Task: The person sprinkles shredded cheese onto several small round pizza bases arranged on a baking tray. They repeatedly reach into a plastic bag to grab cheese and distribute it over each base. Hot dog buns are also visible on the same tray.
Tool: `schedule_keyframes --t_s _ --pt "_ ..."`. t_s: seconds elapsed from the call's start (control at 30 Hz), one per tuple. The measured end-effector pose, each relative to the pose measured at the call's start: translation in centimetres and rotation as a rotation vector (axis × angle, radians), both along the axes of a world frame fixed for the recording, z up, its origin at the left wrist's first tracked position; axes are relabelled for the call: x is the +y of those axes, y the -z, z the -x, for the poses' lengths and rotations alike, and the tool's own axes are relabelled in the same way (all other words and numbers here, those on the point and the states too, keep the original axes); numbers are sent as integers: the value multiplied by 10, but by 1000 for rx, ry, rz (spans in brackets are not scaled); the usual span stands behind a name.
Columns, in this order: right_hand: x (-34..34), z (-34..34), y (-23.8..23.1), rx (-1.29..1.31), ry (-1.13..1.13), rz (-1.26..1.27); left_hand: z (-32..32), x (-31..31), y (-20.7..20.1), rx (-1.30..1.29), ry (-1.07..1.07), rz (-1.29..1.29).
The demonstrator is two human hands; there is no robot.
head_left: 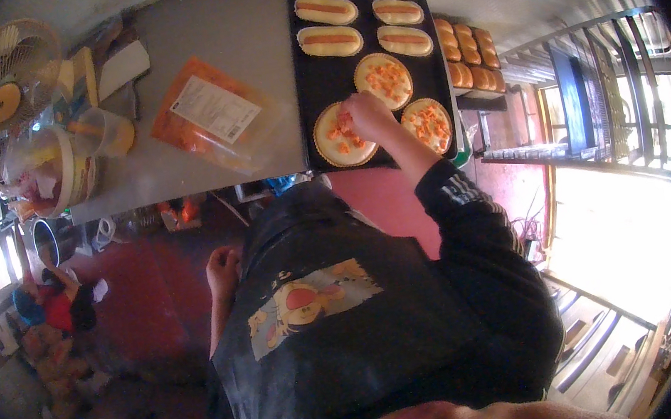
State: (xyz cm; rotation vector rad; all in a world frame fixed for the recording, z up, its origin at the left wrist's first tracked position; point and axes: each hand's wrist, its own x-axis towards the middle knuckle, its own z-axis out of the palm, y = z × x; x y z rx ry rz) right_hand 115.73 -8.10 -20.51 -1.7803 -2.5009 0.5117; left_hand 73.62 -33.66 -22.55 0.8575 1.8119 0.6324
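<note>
Over a round flat dough [333,144] in a paper case, my right hand [368,117] is bent down with its fingers pinched together. Orange shredded topping [342,133] lies under and at the fingertips, thinly scattered on that dough. Two more round doughs, one behind [383,81] and one to the right [427,126], carry a thicker spread of the same shreds. All three sit on a black baking tray [319,86]. Low at my left side hangs my left hand [225,269], fingers curled in and nothing visible in them, away from the table.
Several long buns with sausages [326,10] fill the tray's far part. An orange-filled clear bag [210,112] lies left on the metal table [245,19]. Left of it stand a plastic jug [104,133], a bucket [54,169] and a fan [4,99]. Baked rolls [466,47] are at right. Another person [62,302] is at far left.
</note>
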Motion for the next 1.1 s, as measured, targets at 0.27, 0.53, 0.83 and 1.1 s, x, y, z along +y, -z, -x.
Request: schedule_keyframes --t_s 0.27,0.53,0.83,1.1 --pt "4 2 -3 285 132 30 1 -7 9 -37 0 -21" --pt "9 7 3 287 118 66 5 -10 13 -44 4 14" --pt "9 -2 -6 179 137 81 5 -16 18 -22 9 -47" --pt "-3 -9 -23 30 160 84 4 -12 13 -9 17 -5"
